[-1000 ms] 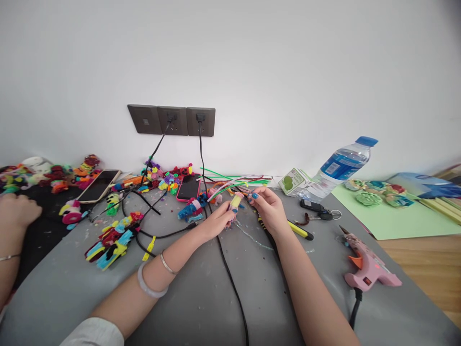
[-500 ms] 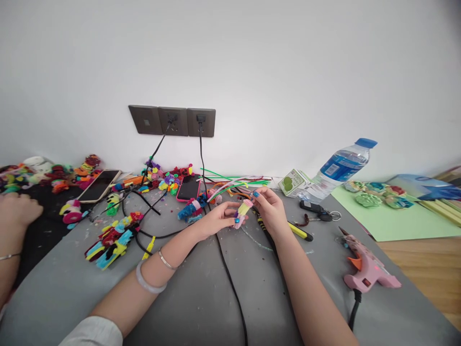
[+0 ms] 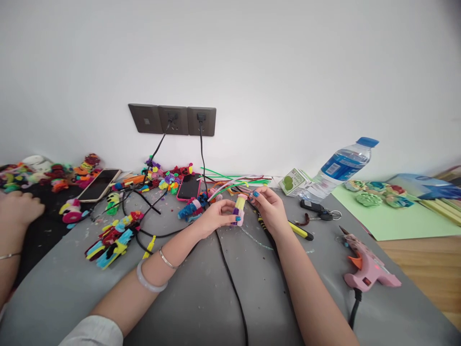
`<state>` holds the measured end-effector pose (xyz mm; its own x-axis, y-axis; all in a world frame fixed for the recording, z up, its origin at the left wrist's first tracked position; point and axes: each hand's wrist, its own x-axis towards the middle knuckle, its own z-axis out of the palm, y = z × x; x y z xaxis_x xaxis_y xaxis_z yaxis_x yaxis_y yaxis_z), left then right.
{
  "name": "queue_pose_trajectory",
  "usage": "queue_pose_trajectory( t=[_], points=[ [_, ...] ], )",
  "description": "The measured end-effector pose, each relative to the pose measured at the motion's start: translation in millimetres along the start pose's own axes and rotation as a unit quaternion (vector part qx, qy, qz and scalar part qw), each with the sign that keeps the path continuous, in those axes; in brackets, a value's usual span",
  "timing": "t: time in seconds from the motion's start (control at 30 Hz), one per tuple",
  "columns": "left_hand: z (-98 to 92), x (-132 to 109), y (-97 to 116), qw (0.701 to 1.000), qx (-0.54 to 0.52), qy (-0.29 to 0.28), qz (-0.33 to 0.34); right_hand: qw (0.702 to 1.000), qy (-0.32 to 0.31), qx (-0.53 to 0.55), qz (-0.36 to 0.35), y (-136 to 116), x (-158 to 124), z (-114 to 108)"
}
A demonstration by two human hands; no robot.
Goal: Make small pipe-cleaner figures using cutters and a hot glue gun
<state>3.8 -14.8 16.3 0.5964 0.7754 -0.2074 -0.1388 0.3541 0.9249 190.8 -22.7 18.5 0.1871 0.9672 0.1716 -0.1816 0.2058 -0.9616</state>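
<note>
Just above the table, my left hand (image 3: 217,217) grips a small pipe-cleaner figure (image 3: 240,204) in yellow, pink and purple, its thumb pressed on the purple side. My right hand (image 3: 269,205) is at the figure's upper right, thumb and forefinger pinched together near its pink top. Whatever lies in that pinch is too small to make out. Loose pipe cleaners (image 3: 230,181) in green, white and pink lie behind both hands. A blue pipe-cleaner figure (image 3: 190,209) rests left of my left hand, and a yellow-and-black cutter (image 3: 301,231) lies right of my right wrist.
A pink glue gun (image 3: 369,274) lies at right, near keys (image 3: 326,215), a tilted water bottle (image 3: 342,166) and a carton (image 3: 293,181). Black cords (image 3: 230,278) cross the grey table. More figures (image 3: 115,240) and phones (image 3: 100,186) are left, beside another person's hand (image 3: 21,209).
The figure has turned more upright in my left hand, showing more purple. My right fingers have shifted slightly off its top. The other person's hand moved a little.
</note>
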Motion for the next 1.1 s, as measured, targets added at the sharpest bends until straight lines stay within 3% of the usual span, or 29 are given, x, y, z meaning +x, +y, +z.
queue_pose_trajectory(
  t=[0.17, 0.43, 1.1],
  points=[
    [0.5, 0.7, -0.7, 1.0, 0.005, -0.004, 0.023, 1.0, 0.004, -0.008, 0.0, 1.1, 0.2, -1.0],
    [3.9, -3.3, 6.0, 0.999, -0.032, -0.012, -0.009, 1.0, -0.008, -0.004, -0.001, 0.7, -0.4, -0.5],
    [1.6, 1.6, 1.4, 0.997, -0.071, 0.004, -0.008, 1.0, -0.004, 0.029, -0.001, 1.4, 1.0, -0.6]
  ],
)
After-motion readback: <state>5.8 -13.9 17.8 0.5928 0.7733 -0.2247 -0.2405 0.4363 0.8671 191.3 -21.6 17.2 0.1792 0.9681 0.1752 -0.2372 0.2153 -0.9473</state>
